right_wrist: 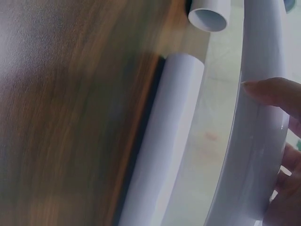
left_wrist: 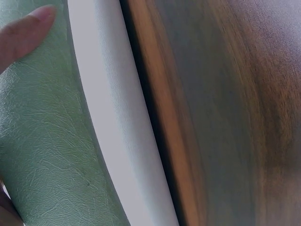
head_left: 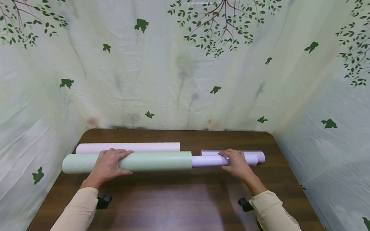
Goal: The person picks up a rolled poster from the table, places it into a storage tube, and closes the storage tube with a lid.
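Observation:
My left hand (head_left: 108, 165) grips a long pale green roll (head_left: 160, 162) with a leathery texture, its thumb on the near side and fingers over the top. My right hand (head_left: 237, 163) holds a thinner glossy lavender roll (head_left: 207, 161), thumb across its surface in the right wrist view. This roll's left end meets the green roll's right end in the head view. Behind the green roll, a pinkish-white roll (head_left: 127, 146) lies along the table. Another lavender roll (right_wrist: 169, 132) lies beyond the right hand, and the open end of a white tube (right_wrist: 209, 19) shows past it.
The brown wooden table (head_left: 167, 205) has a rounded back edge close behind the rolls. Whitish leaf-printed curtains (head_left: 162, 69) surround its back and sides. A small round yellowish object (head_left: 262, 227) is partly hidden by the right sleeve.

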The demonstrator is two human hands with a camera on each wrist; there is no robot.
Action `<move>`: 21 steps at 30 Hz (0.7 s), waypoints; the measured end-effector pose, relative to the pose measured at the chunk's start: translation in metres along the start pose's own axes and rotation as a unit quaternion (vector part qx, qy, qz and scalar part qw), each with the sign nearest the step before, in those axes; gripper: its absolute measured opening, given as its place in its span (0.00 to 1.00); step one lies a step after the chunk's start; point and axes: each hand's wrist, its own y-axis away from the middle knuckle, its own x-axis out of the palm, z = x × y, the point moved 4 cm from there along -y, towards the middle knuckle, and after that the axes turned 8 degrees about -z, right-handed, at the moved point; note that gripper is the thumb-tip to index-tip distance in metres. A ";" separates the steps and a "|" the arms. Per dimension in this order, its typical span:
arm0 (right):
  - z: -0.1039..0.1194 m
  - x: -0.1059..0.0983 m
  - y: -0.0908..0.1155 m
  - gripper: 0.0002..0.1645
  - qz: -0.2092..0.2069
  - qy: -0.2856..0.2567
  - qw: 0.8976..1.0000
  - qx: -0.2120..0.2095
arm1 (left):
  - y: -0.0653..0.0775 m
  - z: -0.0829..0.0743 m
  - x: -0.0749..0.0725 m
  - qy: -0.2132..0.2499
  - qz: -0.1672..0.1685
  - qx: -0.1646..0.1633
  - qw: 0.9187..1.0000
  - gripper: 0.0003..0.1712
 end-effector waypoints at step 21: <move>0.018 0.012 -0.006 0.27 -0.003 -0.006 1.000 -0.009 | -0.001 -0.002 0.003 0.005 -0.010 0.004 1.000 0.44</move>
